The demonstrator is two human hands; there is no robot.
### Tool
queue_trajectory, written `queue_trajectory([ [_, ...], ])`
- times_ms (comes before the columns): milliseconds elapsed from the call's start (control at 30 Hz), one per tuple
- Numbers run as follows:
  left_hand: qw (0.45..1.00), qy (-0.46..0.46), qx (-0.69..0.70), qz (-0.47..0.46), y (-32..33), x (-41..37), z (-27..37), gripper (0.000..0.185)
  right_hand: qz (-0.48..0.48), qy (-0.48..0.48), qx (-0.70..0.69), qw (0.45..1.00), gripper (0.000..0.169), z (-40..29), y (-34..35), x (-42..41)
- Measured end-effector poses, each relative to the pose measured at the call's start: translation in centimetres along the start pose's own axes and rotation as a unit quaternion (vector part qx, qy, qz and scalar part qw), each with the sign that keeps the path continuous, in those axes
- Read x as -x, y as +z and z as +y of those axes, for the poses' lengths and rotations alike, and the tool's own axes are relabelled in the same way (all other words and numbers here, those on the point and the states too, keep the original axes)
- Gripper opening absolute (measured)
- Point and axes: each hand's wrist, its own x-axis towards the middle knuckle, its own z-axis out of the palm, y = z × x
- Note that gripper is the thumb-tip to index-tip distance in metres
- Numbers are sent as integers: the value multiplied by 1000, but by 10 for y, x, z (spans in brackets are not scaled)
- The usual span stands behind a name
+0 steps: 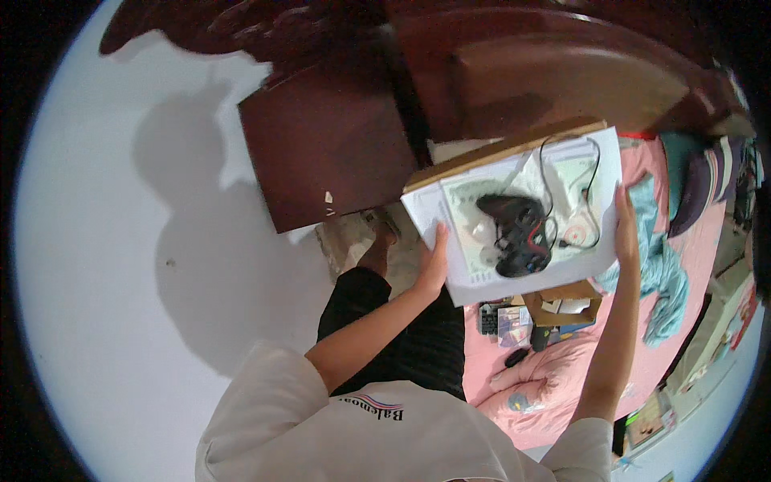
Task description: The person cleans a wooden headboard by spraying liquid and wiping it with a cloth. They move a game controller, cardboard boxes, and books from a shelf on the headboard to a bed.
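Between both hands I hold a stack of white papers (578,268), tilted in front of me. My left hand (435,265) grips its left side, with the thumb on top. My right hand (626,226) holds the right side. A printed sheet with a patterned border and a red stamp (574,235) lies on the stack. On it rests a black game controller (521,235) with red trim, its black cable (597,175) looping to the right. Crumpled clear plastic (563,193) lies beside the controller. Brown cardboard (506,155) runs along the far edge; how it joins the papers is hidden.
A dark-red wooden cabinet (331,138) stands ahead, beside a wooden headboard (572,78). Pink bedding (542,416) lies right, bearing an open cardboard box (569,301), a keyboard (488,319), a black brush-like object (516,358) and blue cloth (665,283). A white wall (108,241) is left.
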Motion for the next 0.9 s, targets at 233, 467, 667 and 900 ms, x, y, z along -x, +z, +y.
queue_trajectory([
  [233,983,-25,146,110,-158,42,35,76,-108,-51,75,990,54,-136,178,57],
  [467,935,-1,313,165,-272,16,24,87,-212,-101,200,951,94,-211,386,30],
  [667,867,22,437,238,-270,-31,36,95,-357,-170,373,839,96,-257,578,-40],
  [900,801,33,534,269,-252,-58,67,93,-434,-207,474,738,105,-268,726,-54],
])
